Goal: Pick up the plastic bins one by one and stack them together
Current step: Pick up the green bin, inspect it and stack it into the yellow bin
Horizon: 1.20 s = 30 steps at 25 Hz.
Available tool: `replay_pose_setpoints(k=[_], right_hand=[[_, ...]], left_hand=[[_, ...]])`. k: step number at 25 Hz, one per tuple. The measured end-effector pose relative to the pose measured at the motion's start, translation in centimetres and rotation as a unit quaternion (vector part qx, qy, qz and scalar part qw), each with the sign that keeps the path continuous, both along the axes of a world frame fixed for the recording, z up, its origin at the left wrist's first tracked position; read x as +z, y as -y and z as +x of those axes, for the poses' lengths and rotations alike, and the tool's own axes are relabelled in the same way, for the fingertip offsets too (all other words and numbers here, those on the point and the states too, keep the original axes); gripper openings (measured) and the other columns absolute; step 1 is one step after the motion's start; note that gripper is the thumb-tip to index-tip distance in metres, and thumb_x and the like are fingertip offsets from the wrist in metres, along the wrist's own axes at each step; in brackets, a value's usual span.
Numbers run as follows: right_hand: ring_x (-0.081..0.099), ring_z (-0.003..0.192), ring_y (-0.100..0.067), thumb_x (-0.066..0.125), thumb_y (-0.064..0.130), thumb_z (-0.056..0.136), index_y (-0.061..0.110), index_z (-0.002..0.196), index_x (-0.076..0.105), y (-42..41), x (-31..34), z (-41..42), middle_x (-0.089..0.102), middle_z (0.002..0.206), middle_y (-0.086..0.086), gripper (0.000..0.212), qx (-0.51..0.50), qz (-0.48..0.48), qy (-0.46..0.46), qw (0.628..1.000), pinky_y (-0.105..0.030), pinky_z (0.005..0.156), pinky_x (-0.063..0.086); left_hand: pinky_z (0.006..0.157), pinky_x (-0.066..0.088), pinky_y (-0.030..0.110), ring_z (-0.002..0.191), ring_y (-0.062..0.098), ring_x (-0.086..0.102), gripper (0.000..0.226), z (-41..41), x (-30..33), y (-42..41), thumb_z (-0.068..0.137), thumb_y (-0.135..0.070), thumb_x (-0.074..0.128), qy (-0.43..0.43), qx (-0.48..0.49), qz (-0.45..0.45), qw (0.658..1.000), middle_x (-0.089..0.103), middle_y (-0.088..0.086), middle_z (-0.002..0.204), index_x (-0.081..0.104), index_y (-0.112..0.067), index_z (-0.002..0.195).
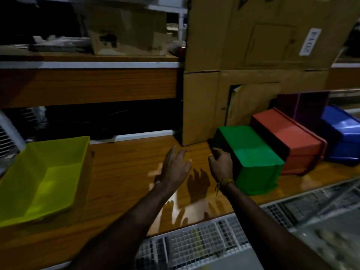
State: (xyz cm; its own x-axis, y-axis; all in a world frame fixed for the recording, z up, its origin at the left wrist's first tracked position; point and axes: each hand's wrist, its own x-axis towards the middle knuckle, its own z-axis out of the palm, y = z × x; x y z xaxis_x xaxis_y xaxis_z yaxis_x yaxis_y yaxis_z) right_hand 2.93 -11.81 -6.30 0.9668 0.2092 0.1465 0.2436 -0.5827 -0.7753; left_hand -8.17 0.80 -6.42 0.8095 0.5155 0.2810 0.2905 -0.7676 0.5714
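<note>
a green bin (251, 154) was seen upside down on the wooden table (124, 172), at about 3 o'clock from the middle of the view. the right hand (221, 164) was placed against its left side, at the bin's 9 o'clock, with the fingers curled over the dark left wall; a grasp on the bin was indicated, though the fingertips were partly hidden. a yellow thread band (226, 182) was worn on that wrist.

the left hand (176, 166) was held just to the 9 o'clock of the right hand, apart from the green bin, with fingers spread and released, nothing being held. its shadow was cast on the table at its 5 o'clock.

a red bin (288, 139), also overturned, was set touching the green bin at its 2 o'clock, and a blue bin (342, 135) was found beyond it, further toward 3 o'clock. a purple bin (309, 108) was stood behind the red one, at its 12 o'clock. a yellow bin (44, 176) was seen open side up, well apart from both hands, at 9 o'clock near the left edge.

cardboard boxes (253, 55) were stacked at 12 o'clock from the green bin. a white wire grid (194, 244) was seen at 6 o'clock, below the table's edge.
</note>
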Motion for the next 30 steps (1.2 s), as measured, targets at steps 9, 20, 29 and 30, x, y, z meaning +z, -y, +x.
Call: replay_pose_setpoints(k=[9, 20, 29, 30], right_hand=[[0.05, 0.123, -0.044, 0.062, 0.027, 0.088, 0.01, 0.135, 0.056, 16.4, -0.5, 13.9, 0.054, 0.132, -0.027, 0.05, -0.139, -0.088, 0.034, 0.986, -0.047, 0.102, 0.042], [0.062, 0.11, -0.045, 0.065, 0.038, 0.091, -0.004, 0.114, 0.066, 16.3, -3.7, 18.1, 0.068, 0.116, -0.028, 0.048, -0.014, -0.04, -0.137, 0.99, -0.044, 0.088, 0.05], [0.064, 0.11, -0.024, 0.071, 0.027, 0.087, 0.017, 0.134, 0.051, 11.1, -4.3, 9.1, 0.062, 0.127, -0.007, 0.052, 0.061, 0.132, -0.069, 0.987, -0.043, 0.084, 0.061], [0.061, 0.115, -0.023, 0.071, 0.023, 0.087, 0.018, 0.137, 0.048, 10.5, -4.8, 7.8, 0.059, 0.13, -0.006, 0.055, 0.07, 0.152, -0.07, 0.983, -0.043, 0.086, 0.06]], left_hand=[[0.106, 0.042, 0.047, 0.136, 0.034, 0.042, 0.074, 15.1, -1.2, 12.9, 0.092, -0.058, 0.049, -0.088, -0.059, -0.235, 0.966, 0.038, 0.012, 0.153, 0.025, -0.023, 0.152], [0.086, 0.058, 0.048, 0.099, 0.025, 0.067, 0.041, 16.8, -3.4, 12.1, 0.094, -0.03, 0.062, -0.023, 0.054, -0.41, 0.91, 0.068, 0.005, 0.12, 0.052, -0.019, 0.132], [0.089, 0.057, 0.052, 0.126, 0.022, 0.057, 0.063, 6.8, -4.1, 8.4, 0.093, -0.015, 0.063, 0.195, 0.056, -0.416, 0.887, 0.051, -0.001, 0.145, 0.037, -0.041, 0.144], [0.09, 0.057, 0.051, 0.129, 0.02, 0.054, 0.064, 5.6, -4.2, 7.9, 0.092, -0.012, 0.063, 0.209, 0.059, -0.4, 0.89, 0.049, -0.002, 0.147, 0.038, -0.042, 0.143]])
